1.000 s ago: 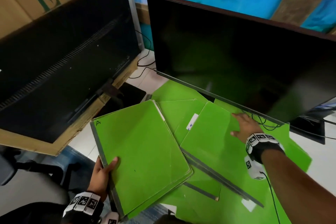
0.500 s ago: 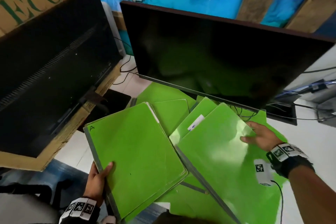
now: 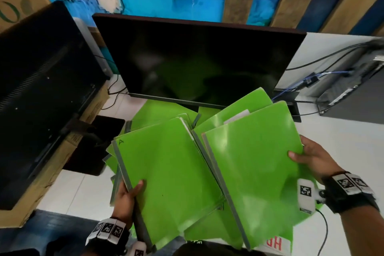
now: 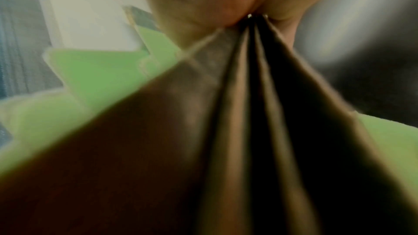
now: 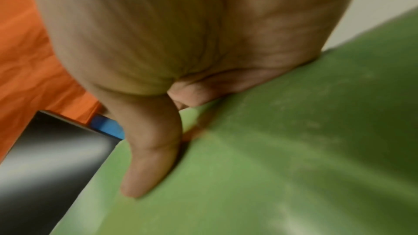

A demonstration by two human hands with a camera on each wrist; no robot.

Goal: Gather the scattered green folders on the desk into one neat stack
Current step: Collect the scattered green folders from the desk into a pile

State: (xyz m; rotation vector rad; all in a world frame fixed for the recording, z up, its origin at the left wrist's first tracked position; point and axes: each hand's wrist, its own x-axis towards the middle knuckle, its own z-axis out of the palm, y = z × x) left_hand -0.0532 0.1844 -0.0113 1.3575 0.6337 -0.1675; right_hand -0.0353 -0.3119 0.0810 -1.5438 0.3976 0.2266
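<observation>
Several green folders with grey spines lie fanned over the white desk (image 3: 340, 139) in front of a monitor. My left hand (image 3: 128, 195) grips the near spine edge of a small folder stack (image 3: 166, 172), thumb on top. In the left wrist view the grey spines (image 4: 248, 113) run blurred into the palm. My right hand (image 3: 307, 158) holds the right edge of a second green folder (image 3: 253, 164), lifted and tilted beside the stack. The right wrist view shows my thumb (image 5: 149, 158) pressed on its green cover (image 5: 271, 158). More green folders (image 3: 158, 110) lie underneath.
A black monitor (image 3: 195, 64) stands just behind the folders. Another black screen (image 3: 41, 93) leans in a cardboard box (image 3: 91, 108) at the left. Cables (image 3: 311, 106) and a dark device (image 3: 353, 97) lie at the right back. The desk's near edge runs close to my wrists.
My right hand has slid from the folder's far corner to its right edge and lifted it toward the stack. The left hand keeps its grip; the camera view has tilted up.
</observation>
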